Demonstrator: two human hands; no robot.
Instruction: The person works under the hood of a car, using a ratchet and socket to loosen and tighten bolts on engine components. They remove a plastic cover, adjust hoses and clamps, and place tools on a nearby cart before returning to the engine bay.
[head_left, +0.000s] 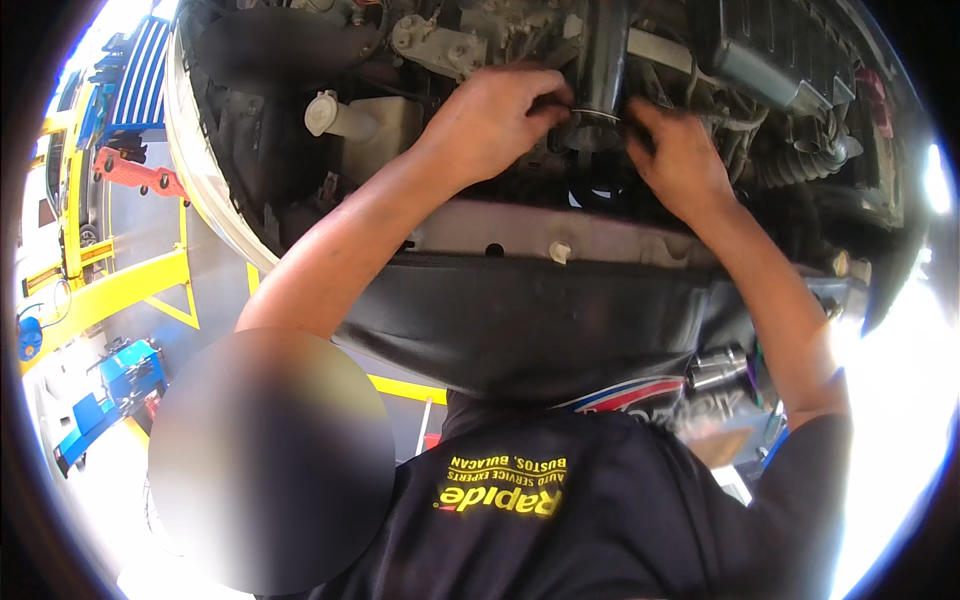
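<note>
Within the open engine bay, a glossy dark tube (603, 65) points down toward me, with a thin pale ring round its lower end. My left hand (500, 118) is at the left side of that end, its thumb and fingers curled in against it. On the opposite side, my right hand (682, 155) has its fingers bent in toward the same end; shadow hides part of the fingertips. Just below the tube end sits a dark, shiny part (590, 137) whose kind I cannot make out.
A whitish reservoir with a round cap (322, 114) stands left of my left forearm. Right of the tube are a black box-shaped housing (775, 55) and a ribbed hose (800, 165). The metal front crossmember (460, 228) and a black cover (520, 310) lie beneath my forearms.
</note>
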